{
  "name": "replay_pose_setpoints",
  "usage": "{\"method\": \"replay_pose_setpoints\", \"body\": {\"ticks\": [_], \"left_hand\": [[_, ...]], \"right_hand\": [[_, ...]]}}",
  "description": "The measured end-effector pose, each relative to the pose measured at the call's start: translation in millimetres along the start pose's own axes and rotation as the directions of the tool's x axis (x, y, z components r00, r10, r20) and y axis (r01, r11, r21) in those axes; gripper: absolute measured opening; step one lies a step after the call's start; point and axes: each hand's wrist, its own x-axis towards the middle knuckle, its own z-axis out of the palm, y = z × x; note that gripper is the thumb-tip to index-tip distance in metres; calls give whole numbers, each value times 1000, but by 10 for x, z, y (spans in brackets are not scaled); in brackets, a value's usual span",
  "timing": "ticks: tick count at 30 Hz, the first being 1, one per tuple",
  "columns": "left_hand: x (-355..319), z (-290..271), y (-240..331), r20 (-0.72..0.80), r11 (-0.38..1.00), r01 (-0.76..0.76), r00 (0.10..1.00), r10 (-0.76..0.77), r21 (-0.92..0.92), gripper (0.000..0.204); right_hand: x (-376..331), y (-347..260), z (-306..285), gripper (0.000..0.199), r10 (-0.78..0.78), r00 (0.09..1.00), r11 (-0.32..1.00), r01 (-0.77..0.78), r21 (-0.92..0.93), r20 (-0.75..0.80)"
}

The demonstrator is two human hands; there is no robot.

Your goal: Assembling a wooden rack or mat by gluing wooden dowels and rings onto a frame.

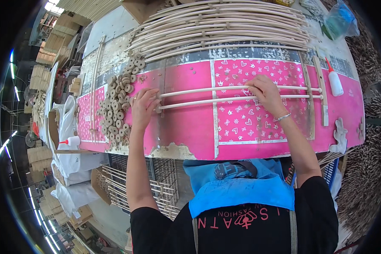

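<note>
Two pale wooden rods [194, 102] lie side by side across the pink table covering. At their left ends, my left hand [143, 108] is closed, with its fingertips pressed on a small wooden piece [158, 109] that they partly hide; it looks like a disc seen edge-on. My right hand [263, 94] pinches the far rod a little right of its middle, its fingers bent over the near one. The rods' right ends reach an upright wooden strip [324, 111] on the table. Left of my left hand is a heap of round wooden discs with centre holes [114, 108].
Many long thin rods joined by small blocks [224, 27] lie along the table's far side. A white glue bottle with a red nozzle [335, 82] lies at the right, another [72, 142] at the left edge. A plastic bag [338, 21] sits at the far right corner.
</note>
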Motion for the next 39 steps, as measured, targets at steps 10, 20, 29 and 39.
{"method": "replay_pose_setpoints", "body": {"ticks": [10,20,29,39], "left_hand": [[148,122,-98,42,991,-3,999,9,-136,33],[86,75,-130,154,977,35,988,-2,-210,39],[155,219,565,117,998,-69,991,70,-14,57],[179,659,1296,155,955,-297,944,292,14,62]], "right_hand": [[-30,70,-79,14,74,996,988,-68,-140,40],[-170,180,117,19,-65,994,970,42,-239,-87],[-230,150,53,20,-7,996,970,-15,-244,-89],[-250,117,-68,18,-46,977,972,-4,-236,-208]]}}
